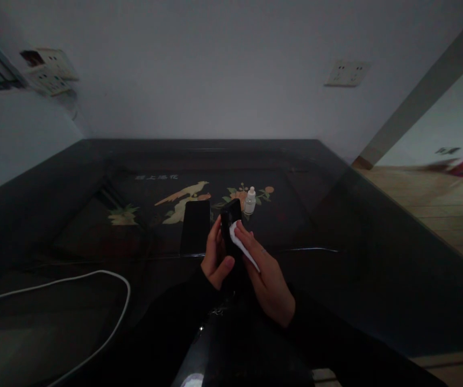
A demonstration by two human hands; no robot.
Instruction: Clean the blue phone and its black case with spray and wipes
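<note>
My left hand (216, 258) is closed around a slim black phone (231, 208), which stands tilted upright above the table. Whether a case is on it is too dark to tell. In my right hand (269, 279) is a folded white wipe (244, 247), pressed under the fingers against the phone's face. Just beyond the hands, a small white dropper bottle (249, 203) stands upright on the table. A flat dark rectangle (196, 226), like another phone, lies left of my left hand.
The glossy black table (315, 301) bears a printed bird and flowers. A white cable (112, 273) curves across its left side. Behind it is a pale wall with a socket plate (347, 73) at right and more sockets (56, 64) at left.
</note>
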